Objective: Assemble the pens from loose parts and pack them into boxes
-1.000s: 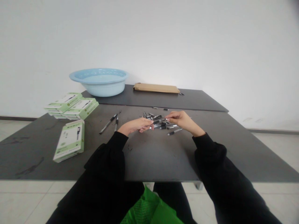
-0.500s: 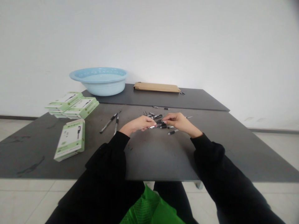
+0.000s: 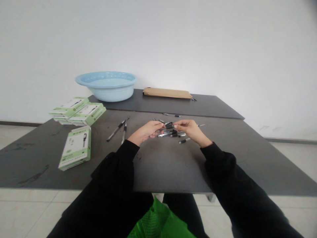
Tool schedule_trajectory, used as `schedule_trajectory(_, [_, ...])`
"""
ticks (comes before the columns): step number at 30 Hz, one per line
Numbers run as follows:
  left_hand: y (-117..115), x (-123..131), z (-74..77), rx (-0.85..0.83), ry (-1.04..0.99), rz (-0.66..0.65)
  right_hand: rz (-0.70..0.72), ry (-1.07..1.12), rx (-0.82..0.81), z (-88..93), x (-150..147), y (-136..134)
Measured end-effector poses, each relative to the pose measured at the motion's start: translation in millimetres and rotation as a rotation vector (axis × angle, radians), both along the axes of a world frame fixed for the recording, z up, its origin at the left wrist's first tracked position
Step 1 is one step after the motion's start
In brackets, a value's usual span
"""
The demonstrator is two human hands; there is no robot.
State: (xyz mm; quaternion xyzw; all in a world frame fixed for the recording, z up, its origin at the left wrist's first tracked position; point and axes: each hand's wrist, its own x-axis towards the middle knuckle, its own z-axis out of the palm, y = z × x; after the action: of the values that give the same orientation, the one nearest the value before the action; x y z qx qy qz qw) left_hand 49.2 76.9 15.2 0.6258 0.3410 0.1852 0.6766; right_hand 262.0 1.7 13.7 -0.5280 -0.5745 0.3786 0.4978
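My left hand (image 3: 150, 130) and my right hand (image 3: 190, 129) face each other over the middle of the table. Between their fingertips they pinch a clear pen with a black grip (image 3: 168, 127), the left at one end and the right at the other. Just beneath lies a loose pile of similar pens (image 3: 166, 133), partly hidden by my fingers. One pen (image 3: 184, 140) pokes out below my right hand. Two pens lie apart on the left, one of them (image 3: 116, 131) slanted and the other (image 3: 124, 131) close to my left wrist.
Green-and-white pen boxes (image 3: 85, 113) are stacked at the left, with one box (image 3: 75, 148) lying nearer me. A light blue basin (image 3: 111, 92) stands at the back left. Behind the pile, a flat brown cardboard piece (image 3: 167, 93) rests on the dark table (image 3: 163, 168).
The pen between my hands now shows more plainly, held above the pile. My fingers have shifted slightly; the boxes and basin stay where they were.
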Motion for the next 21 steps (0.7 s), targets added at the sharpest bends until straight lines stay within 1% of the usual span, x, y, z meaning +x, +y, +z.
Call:
schedule_trajectory(2, [-0.7,0.8,1.8,0.057,-0.014,0.042,-0.01,0.011,-0.001,0.8,-0.9,-0.4])
schedule_trajectory(3, [-0.9,0.9,2.9,0.053,-0.021,0.059,-0.019,0.017,0.002,1.5,-1.1,-0.6])
schedule_trajectory(5, [-1.1,0.7,4.9,-0.044,-0.012,0.059,-0.034,0.026,0.005,2.7,-1.4,-1.1])
schedule_trajectory(7, [-1.1,0.3,5.5,-0.152,0.013,0.028,-0.041,0.028,0.007,3.0,-2.1,-1.3])
schedule_trajectory(8, [-1.0,0.3,5.2,-0.171,0.022,0.007,-0.039,0.025,0.009,2.9,-2.6,-1.3])
schedule_trajectory(10, [-0.8,0.5,4.0,-0.118,0.018,-0.005,-0.03,0.017,0.011,2.2,-3.5,-1.0])
schedule_trajectory(12, [-0.4,0.4,3.2,-0.036,-0.006,0.038,-0.031,0.022,0.017,1.5,-4.2,-0.6])
schedule_trajectory(14, [0.3,-0.3,3.5,-0.038,-0.02,0.079,-0.04,0.033,0.026,1.1,-4.9,-0.3])
schedule_trajectory(15, [0.6,-0.8,3.9,-0.078,-0.013,0.07,-0.044,0.036,0.031,1.1,-5.4,-0.3])
schedule_trajectory(18, [0.8,-1.5,4.2,-0.226,0.017,-0.035,-0.039,0.033,0.04,1.8,-7.3,-0.9])
schedule_trajectory(19, [0.4,-1.1,3.8,-0.238,0.013,-0.063,-0.035,0.033,0.041,2.3,-8.0,-1.3])
schedule_trajectory(21, [-0.9,0.0,2.8,-0.184,-0.019,-0.064,-0.034,0.028,0.038,3.6,-9.1,-2.0])
